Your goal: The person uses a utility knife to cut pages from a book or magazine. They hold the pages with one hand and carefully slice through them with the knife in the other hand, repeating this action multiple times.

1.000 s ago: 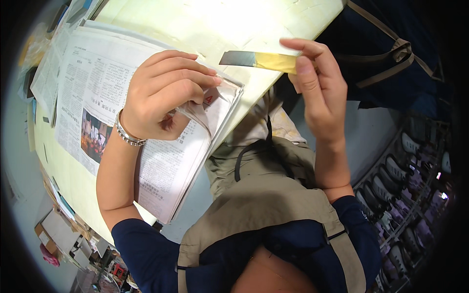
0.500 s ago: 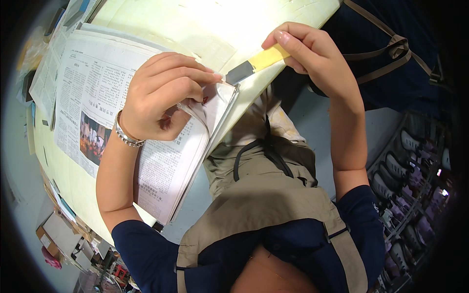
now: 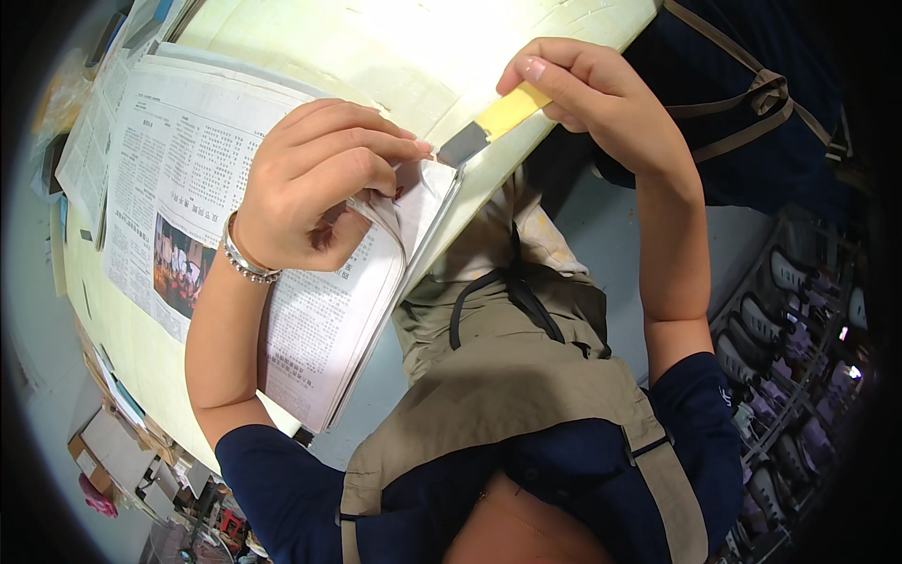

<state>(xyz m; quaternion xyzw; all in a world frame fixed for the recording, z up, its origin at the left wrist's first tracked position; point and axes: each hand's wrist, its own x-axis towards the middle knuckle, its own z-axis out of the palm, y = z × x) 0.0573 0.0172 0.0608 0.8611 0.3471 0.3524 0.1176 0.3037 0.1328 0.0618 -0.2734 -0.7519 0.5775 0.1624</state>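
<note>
My right hand (image 3: pixel 583 89) pinches a flat tool or strip between thumb and fingers, with a yellow upper part (image 3: pixel 512 111) and a dark grey lower end (image 3: pixel 464 144). The grey end slants down to the corner of a newspaper stack (image 3: pixel 319 348) at the table's edge. My left hand (image 3: pixel 315 179) rests over that stack, fingers bent and drawn together, fingertips at the same corner close to the grey end. Something thin and pale shows at those fingertips, too small to make out. Beneath my left palm the top sheets are bulged and creased.
The pale yellow table (image 3: pixel 132 348) extends behind and to the left, with more newspaper (image 3: pixel 89 179) at its far left. A dark cloth with tan straps (image 3: pixel 770 89) hangs at the upper right. Racks of shoes (image 3: pixel 761 320) stand at the right. Boxes (image 3: pixel 103 451) are at the lower left.
My right hand has shifted slightly up and left, so the yellow and grey piece tilts more steeply. Its grey end sits slightly lower and to the right. My left hand has hardly moved.
</note>
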